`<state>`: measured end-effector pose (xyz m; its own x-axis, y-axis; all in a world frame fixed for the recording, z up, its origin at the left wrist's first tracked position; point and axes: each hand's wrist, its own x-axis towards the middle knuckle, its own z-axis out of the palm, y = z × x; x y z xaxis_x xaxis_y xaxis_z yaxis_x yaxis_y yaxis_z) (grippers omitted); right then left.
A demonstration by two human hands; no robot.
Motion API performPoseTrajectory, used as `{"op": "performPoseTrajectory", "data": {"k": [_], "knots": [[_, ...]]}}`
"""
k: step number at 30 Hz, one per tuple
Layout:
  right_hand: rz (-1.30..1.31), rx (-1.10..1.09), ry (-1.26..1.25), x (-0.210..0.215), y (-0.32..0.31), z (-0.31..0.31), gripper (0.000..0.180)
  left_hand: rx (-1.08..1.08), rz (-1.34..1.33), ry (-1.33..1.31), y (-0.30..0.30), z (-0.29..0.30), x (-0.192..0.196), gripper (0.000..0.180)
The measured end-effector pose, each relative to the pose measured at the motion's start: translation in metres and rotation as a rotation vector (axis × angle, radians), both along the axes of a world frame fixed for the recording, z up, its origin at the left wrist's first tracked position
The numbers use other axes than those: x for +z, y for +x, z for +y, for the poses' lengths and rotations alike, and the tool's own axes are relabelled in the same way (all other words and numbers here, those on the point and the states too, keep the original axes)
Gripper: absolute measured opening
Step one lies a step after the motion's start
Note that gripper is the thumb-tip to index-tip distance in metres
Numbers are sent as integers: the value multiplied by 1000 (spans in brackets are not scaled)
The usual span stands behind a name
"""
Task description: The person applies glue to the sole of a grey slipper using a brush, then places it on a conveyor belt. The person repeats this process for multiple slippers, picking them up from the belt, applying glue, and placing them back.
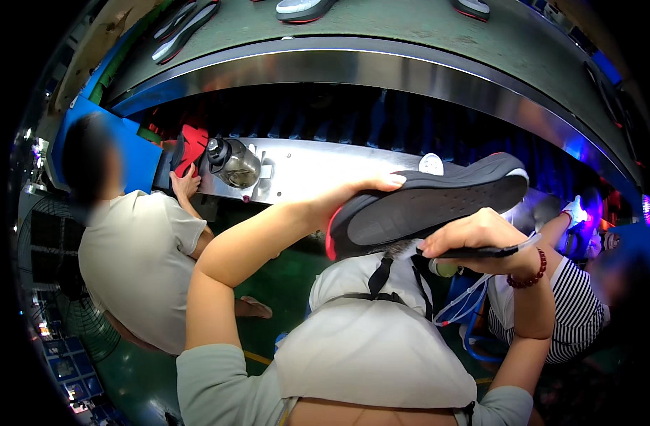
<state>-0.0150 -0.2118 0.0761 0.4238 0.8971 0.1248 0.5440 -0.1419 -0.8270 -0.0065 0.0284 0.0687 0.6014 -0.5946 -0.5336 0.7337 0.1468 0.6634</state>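
Your left arm rose from the lower edge, bent sharply at the elbow, the forearm stretching up and to the right. Your left hand (353, 195) was curled in a closed grip, thumb extended along the top. Your right arm came up on the other side, wrist flexed and wearing a red bead bracelet. Your right hand (474, 234) was closed in a pinching grip, knuckles facing up, just below the left hand.

Grey conveyor surface (410, 28) w/ steel edge — shoe soles (186, 28) at left, two more shoes (303, 8) on top.
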Motion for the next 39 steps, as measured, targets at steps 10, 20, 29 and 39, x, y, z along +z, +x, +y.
{"op": "performPoseTrajectory", "data": {"k": [10, 20, 29, 39], "knots": [[-104, 48, -106, 15, 11, -10, 20, 21, 78, -65, -3, 11, -1, 47], [-66, 14, -269, 41, 15, -8, 15, 85, 167, -273, -1, 22, -38, 38], [75, -101, -114, 36, 9, -20, 21, 92, 76, 82, -1, 38, 1, 54], [449, -698, 430, -17, -7, 5, 23, 301, -13, -817, 14, -28, -119, 80]]}}
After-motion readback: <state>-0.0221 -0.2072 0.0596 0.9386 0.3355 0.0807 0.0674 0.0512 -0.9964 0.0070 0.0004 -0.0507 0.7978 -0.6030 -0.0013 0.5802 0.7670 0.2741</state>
